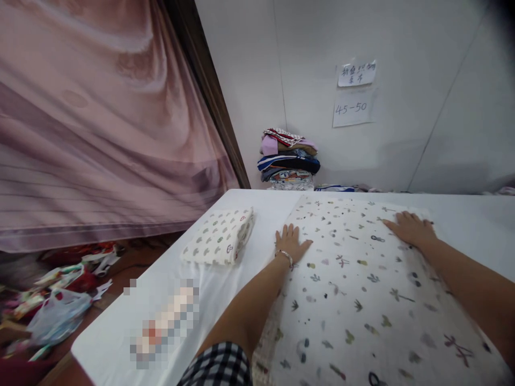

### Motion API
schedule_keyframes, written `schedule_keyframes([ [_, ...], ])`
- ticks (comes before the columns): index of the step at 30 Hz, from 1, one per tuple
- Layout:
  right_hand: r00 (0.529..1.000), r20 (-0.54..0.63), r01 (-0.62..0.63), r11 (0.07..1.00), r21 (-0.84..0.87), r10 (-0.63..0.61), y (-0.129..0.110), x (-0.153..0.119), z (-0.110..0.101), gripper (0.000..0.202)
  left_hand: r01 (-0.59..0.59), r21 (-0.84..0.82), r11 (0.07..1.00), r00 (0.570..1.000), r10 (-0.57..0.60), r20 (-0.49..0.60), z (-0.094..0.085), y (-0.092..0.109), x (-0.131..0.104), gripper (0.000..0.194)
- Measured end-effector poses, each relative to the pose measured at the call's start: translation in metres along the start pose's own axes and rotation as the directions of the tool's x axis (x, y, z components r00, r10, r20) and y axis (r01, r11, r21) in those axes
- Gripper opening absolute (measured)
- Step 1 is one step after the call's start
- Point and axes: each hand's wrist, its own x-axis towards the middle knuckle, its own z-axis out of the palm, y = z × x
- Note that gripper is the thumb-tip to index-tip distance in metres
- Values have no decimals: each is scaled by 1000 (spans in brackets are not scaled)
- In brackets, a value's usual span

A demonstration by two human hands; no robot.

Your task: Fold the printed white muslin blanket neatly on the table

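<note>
A white cloth [346,279] printed with small plants and other motifs lies spread over the white table [161,289], reaching down to the bottom of the view. My left hand [290,244] rests on its left edge, fingers apart, a bracelet at the wrist. Near the far right corner of the cloth, my right hand [414,229] lies flat with spread fingers. Neither hand grips anything. To the left of my left hand sits a folded cream cloth [217,236] with grey-green motifs.
Stacked folded fabrics [288,161] stand beyond the table's far edge, by a wall with two paper signs [354,107]. A pink curtain [100,118] hangs at left, above plastic bags [60,313] and clutter. A pixelated patch covers something on the table's left.
</note>
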Motion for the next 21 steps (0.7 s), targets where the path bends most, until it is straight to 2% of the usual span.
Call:
schedule_keyframes([
  [4, 999, 52, 9, 999, -46, -6, -23, -26, -9, 71, -2, -1, 1000, 1000, 2, 13, -3, 0, 0, 89],
  [7, 992, 79, 97, 995, -11, -96, -35, -69, -6, 74, -4, 2, 1000, 1000, 4, 15, -1, -1, 0, 88],
  [12, 982, 84, 173, 985, -29, -170, -31, -140, 6, 78, -8, -10, 1000, 1000, 8, 12, -2, 0, 1, 89],
  [14, 983, 74, 173, 984, -52, -169, -30, -152, 4, 76, -11, -31, 999, 999, 12, 38, -12, 2, 4, 87],
  [17, 983, 89, 162, 986, -39, -159, -34, -159, -7, 72, -3, -63, 998, 997, 8, 81, -36, -2, 5, 74],
  [19, 984, 103, 145, 989, -19, -142, -37, -165, -16, 71, 6, -71, 997, 998, -1, 68, -49, -11, -2, 70],
  [21, 987, 97, 135, 991, -22, -132, -35, -178, -20, 71, -16, -63, 998, 999, 18, 27, -53, -27, -19, 71],
])
